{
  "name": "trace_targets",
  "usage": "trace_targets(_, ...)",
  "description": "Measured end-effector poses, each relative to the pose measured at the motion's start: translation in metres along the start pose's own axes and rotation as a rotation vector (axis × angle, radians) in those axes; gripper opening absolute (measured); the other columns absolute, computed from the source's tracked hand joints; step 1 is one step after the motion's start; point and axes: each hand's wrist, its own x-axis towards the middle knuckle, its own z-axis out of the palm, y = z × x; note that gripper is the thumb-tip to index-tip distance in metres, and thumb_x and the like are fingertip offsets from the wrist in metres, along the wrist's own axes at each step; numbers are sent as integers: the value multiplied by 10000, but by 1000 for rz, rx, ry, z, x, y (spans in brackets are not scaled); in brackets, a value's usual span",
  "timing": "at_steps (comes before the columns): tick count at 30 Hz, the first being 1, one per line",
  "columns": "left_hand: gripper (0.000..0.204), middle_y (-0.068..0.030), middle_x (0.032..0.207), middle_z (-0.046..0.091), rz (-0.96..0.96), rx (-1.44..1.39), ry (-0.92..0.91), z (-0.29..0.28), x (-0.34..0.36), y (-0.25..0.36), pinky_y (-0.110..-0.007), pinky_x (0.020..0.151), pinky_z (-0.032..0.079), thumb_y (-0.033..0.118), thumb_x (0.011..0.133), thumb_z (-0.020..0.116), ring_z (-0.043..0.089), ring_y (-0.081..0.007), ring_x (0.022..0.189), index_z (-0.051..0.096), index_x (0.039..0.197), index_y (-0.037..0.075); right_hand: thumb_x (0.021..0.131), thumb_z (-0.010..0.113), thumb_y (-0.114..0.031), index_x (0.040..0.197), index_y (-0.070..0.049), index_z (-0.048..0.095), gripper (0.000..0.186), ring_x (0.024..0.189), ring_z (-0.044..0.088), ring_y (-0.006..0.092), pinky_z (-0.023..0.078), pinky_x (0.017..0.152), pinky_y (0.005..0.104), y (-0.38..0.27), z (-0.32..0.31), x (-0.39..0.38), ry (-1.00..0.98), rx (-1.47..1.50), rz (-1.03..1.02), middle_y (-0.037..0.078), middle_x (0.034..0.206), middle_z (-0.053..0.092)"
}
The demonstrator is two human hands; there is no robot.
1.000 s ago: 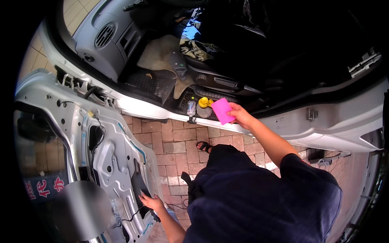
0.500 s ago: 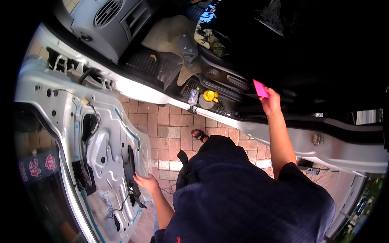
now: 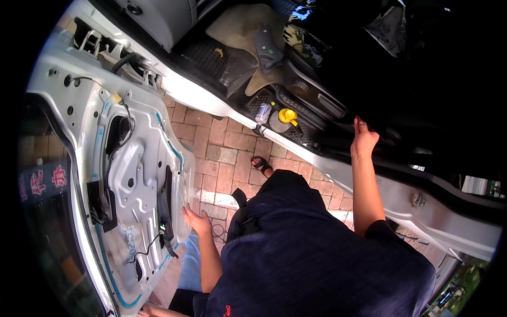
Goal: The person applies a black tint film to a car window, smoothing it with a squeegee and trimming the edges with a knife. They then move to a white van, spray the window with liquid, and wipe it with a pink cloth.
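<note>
My right hand (image 3: 365, 139) reaches over the sill of the vehicle (image 3: 296, 148), next to the dark seat area. Its fingers are drawn together; whatever they may hold does not show. My left hand (image 3: 197, 220) is beside the edge of the white door (image 3: 140, 169), fingers apart and nothing in them. The door stands wide, its inner metal bare, with a black wiring lead (image 3: 127, 113) and a yellow connector (image 3: 117, 98) on it.
A yellow-topped container (image 3: 287, 117) and a small clear bottle (image 3: 263, 113) stand in the footwell by the sill. Grey trim (image 3: 268, 50) lies on a beige mat (image 3: 237, 24). Another person's hand (image 3: 150, 311) and jeans (image 3: 191, 267) show at lower left, near the door.
The pink card in my right hand is no longer visible. My left hand has drawn back from the door's inner panel. My view has shifted, and another person's hand now shows low by the door.
</note>
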Motion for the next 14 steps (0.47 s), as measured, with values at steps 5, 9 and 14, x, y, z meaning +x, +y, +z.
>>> trace_targets(5,793,-291,1566,328,-2,-61,-82,6,-15,-3,-515,1201,291,55,796,733,336,-478,1437,386,1508,24,983,572,24,996,-18,557,47,695,648,172,557,634,298,56,-3,-33,-191,-94,-35,83,846,637)
trace_targets(9,754,-308,1528,385,-11,-64,-148,7,-42,-11,-518,1181,330,61,781,740,372,-497,1412,444,1473,12,849,699,-46,1051,-56,651,209,939,709,246,568,846,354,160,20,-101,-1264,-1116,-123,116,916,707)
trace_targets(14,704,-282,1491,455,-126,-90,-324,13,-63,-25,-519,1175,343,83,784,737,396,-497,1400,494,1443,33,735,747,-184,1157,-126,698,428,1128,622,326,467,1005,547,371,106,-97,-1646,-1634,-786,92,1132,687)
